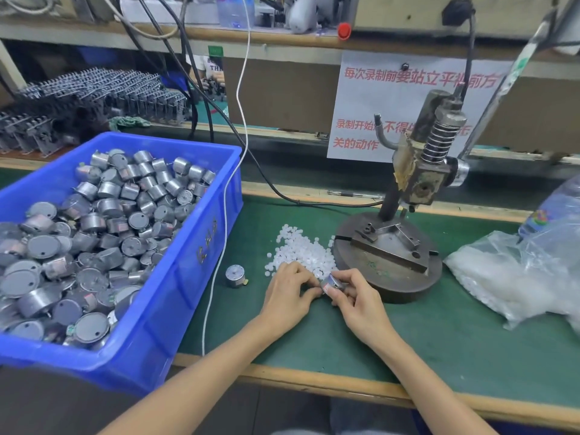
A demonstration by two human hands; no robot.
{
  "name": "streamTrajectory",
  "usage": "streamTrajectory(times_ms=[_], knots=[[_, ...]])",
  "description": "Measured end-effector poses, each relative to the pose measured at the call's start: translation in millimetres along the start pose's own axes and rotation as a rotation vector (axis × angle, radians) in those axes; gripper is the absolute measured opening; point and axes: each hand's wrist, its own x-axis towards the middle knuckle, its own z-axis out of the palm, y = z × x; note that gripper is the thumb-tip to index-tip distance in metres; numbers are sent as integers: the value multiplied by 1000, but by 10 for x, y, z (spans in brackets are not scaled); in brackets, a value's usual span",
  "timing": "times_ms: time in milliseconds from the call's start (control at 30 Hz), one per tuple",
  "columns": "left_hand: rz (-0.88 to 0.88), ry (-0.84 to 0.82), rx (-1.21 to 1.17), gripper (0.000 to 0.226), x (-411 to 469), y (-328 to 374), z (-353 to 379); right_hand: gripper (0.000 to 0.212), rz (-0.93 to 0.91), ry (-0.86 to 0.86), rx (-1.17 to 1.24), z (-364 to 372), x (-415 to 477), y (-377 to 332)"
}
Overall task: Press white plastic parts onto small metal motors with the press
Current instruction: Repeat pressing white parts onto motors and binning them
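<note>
My right hand [356, 298] pinches a small metal motor [330, 283] just in front of the press base [389, 265]. My left hand [290, 293] has its fingers curled at the motor's left side, by the near edge of the pile of white plastic parts [301, 251]; whether it holds a part is hidden by the fingers. The hand press [430, 164] stands behind on its round base, with nothing in its fixture. One loose motor [235, 275] lies on the green mat left of my hands.
A blue bin [201, 246] full of several motors fills the left side. A clear bag of white parts [508, 274] lies at the right. White and black cables [226, 196] run between the bin and the press. The table's wooden front edge [314, 384] is near.
</note>
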Motion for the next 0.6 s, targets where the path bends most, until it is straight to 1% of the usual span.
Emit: streamTrajectory(times_ms=[100,267,600], knots=[[53,34,33,10,-21,-8,0,22,-25,-26,-63,-12,51,-4],[-30,174,-52,14,-47,-41,-33,23,-74,2,-143,14,58,-7],[-57,119,-46,11,-49,-44,-20,16,-143,-10,-193,38,64,-40]])
